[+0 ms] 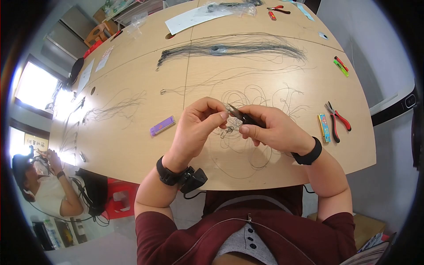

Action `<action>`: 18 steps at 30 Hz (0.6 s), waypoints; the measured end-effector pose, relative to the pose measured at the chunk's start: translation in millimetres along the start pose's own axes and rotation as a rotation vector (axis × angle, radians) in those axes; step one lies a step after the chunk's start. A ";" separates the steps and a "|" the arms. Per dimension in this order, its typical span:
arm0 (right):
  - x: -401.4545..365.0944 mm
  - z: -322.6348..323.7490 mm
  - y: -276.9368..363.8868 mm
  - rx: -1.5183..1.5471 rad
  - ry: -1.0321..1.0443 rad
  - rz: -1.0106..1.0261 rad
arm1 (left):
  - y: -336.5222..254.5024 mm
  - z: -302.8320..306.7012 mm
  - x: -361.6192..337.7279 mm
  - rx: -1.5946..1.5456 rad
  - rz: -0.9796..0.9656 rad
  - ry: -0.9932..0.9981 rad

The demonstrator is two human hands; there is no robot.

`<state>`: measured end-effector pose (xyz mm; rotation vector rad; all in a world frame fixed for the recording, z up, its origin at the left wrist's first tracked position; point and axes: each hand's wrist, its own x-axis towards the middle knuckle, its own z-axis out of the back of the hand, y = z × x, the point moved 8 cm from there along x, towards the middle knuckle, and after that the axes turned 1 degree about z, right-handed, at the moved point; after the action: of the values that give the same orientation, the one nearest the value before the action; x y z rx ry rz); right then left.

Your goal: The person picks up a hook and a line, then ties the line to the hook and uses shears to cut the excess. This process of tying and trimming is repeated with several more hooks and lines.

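My left hand [201, 123] pinches thumb and forefinger together at the tip of a dark tool; the small piece between them is something I cannot make out. In my right hand [274, 128] is that pointed, dark-handled tool [242, 116], its metal end aimed at the left fingertips. Under both hands thin wire [258, 165] lies in loose loops on the table, with a small dark tangle [229, 130] just below the fingers. A purple box [162, 126] lies left of my left hand. Red-and-black pliers [336, 123] rest to the right, beside a blue-yellow box [324, 128].
A long bundle of dark wires [238, 49] stretches across the table [132, 152] further back, with thinner strands in front. More wires [117, 110] lie left. A green cutter [341, 68] and white sheet [198, 18] lie farther off. Another person [53, 185] sits at left.
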<state>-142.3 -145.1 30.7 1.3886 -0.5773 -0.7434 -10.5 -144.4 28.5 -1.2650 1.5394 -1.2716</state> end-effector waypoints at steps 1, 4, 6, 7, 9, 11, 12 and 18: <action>-0.9 -1.1 -0.1 0.007 0.014 -0.037 | -0.4 -0.4 -0.3 0.000 0.000 -0.005; -1.0 0.4 8.0 -0.071 -0.003 0.027 | 0.4 0.1 -0.3 -0.003 -0.007 0.004; -0.6 1.3 8.0 -0.067 -0.023 0.049 | 0.8 0.0 -0.1 0.007 0.000 0.006; -0.2 1.8 7.3 -0.066 -0.034 0.061 | 1.0 0.0 0.0 0.012 0.004 0.007; 1.2 2.5 2.5 -0.065 -0.047 0.075 | 0.7 -0.2 -0.1 0.025 0.002 0.011; 1.8 2.7 0.3 -0.055 -0.051 0.078 | 0.7 -0.4 -0.2 0.028 0.005 0.012; 2.0 2.6 -0.4 -0.046 -0.048 0.074 | 1.0 -0.6 -0.2 0.025 0.007 0.012; 1.5 2.9 2.5 -0.059 -0.033 0.078 | 0.7 -1.5 0.0 0.041 0.005 0.022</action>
<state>-143.2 -148.0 33.4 1.2944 -0.6273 -0.7165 -12.1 -144.1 28.1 -1.2243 1.5229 -1.3115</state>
